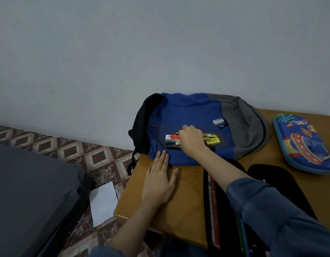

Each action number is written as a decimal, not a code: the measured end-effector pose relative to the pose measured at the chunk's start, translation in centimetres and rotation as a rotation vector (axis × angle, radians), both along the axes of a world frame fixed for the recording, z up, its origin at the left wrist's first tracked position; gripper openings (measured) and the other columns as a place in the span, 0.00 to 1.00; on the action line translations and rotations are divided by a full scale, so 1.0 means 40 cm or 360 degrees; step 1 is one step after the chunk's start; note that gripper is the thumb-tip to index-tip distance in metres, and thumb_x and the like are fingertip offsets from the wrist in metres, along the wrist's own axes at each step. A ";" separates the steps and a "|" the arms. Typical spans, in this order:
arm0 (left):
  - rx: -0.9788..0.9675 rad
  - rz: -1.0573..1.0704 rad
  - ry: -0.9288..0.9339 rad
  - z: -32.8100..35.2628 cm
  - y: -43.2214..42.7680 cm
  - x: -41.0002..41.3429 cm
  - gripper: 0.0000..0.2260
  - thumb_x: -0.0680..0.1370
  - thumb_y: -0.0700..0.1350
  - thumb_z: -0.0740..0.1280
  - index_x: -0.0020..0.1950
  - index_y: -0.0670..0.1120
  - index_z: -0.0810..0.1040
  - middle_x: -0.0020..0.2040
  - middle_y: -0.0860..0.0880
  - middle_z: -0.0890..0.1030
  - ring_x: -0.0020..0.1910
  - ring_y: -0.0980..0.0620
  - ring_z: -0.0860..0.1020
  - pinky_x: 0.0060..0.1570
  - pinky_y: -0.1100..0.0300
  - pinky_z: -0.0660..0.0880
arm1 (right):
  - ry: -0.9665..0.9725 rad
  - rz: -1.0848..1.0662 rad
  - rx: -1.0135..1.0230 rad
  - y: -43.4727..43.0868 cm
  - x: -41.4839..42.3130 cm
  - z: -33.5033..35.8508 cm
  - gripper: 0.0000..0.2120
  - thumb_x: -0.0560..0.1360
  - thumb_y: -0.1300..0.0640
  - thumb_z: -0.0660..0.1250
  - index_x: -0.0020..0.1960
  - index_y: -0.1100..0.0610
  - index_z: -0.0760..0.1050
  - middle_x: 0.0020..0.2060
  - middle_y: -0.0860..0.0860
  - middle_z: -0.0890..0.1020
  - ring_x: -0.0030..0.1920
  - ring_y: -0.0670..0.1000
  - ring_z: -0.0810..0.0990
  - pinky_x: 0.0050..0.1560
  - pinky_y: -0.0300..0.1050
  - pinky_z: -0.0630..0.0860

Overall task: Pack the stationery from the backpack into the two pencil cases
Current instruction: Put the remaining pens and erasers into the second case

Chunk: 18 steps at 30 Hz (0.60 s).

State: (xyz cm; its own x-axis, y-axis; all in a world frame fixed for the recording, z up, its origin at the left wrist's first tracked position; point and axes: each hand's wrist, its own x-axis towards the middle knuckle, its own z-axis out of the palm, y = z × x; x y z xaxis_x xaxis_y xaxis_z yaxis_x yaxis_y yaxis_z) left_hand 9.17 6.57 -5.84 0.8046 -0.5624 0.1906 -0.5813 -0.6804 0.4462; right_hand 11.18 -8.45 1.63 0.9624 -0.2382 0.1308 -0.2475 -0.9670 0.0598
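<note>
The blue, grey and black backpack point(190, 112) lies flat on the wooden table point(186, 206), in the middle of the frame, with its far side close to the pale wall point(160, 43). On the blue front of it there is a small pile of stationery point(173, 140): a white and orange piece, a black pen, a yellow box point(214, 141) and yellow-green markers. A small white eraser point(218, 121) lies apart from the pile, a little higher and to the right, also on the backpack.

The right hand point(192, 140) is over the pile, palm down, with the fingers bent down into the items. The back of the hand hides the fingertips, so it cannot be told whether it has hold of any piece. The left hand point(160, 180) lies flat on the table with straight fingers, holding nothing; its fingertips touch the near edge of the backpack.

The black pencil case point(268, 171) lies open in the lower right part of the frame, partly under the right forearm in a blue sleeve point(283, 216). A ruler point(213, 210) with a red and checked pattern is in its left half. The blue pencil case point(303, 143) with a space drawing lies closed at the right edge of the frame, beside the backpack.

At the lower left, a white paper point(103, 203) lies on the patterned tile floor point(71, 151), next to a dark grey covered thing point(30, 191).
</note>
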 end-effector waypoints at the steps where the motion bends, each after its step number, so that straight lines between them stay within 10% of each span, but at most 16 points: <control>1: -0.0004 -0.0003 0.0000 0.001 -0.001 0.000 0.28 0.80 0.59 0.50 0.77 0.49 0.50 0.77 0.55 0.49 0.71 0.65 0.40 0.70 0.64 0.41 | 0.0003 0.0016 -0.0013 0.003 0.000 -0.005 0.12 0.76 0.64 0.62 0.59 0.62 0.74 0.57 0.57 0.75 0.58 0.57 0.73 0.52 0.49 0.73; 18: -0.0010 0.0021 -0.0013 0.009 0.000 -0.002 0.27 0.81 0.57 0.51 0.77 0.49 0.51 0.77 0.54 0.50 0.71 0.64 0.41 0.71 0.64 0.42 | 0.0052 0.0125 -0.0008 -0.012 -0.006 0.001 0.15 0.75 0.64 0.63 0.62 0.61 0.70 0.60 0.57 0.73 0.60 0.57 0.72 0.54 0.49 0.71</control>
State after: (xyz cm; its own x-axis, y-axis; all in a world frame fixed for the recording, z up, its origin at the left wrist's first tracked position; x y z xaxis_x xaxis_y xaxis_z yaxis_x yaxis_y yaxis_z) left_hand 9.10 6.55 -5.46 0.8102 -0.5506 0.2008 -0.5761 -0.6853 0.4455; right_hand 10.92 -8.93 1.66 0.9818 -0.1613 0.0999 -0.1687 -0.9831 0.0715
